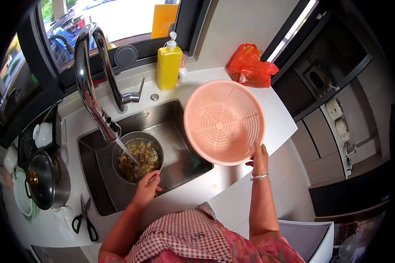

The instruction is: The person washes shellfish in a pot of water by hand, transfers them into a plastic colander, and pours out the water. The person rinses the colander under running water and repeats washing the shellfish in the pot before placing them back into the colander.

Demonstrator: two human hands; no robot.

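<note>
My left hand grips the near right rim of a round metal bowl in the sink. Inside it lies a heap of yellowish-brown, shredded-looking food in liquid. Water runs from the chrome faucet into the bowl. On the other side, my right hand holds the near right rim of a pink plastic colander, thumb on the edge and fingers below. The colander is tilted towards me, with nothing seen in it, and overlaps the sink's right edge and the counter.
Behind the steel sink stands a yellow pump bottle. A red plastic bag sits at the back right of the counter. To the left are a lidded pot, black-handled scissors and a dish rack.
</note>
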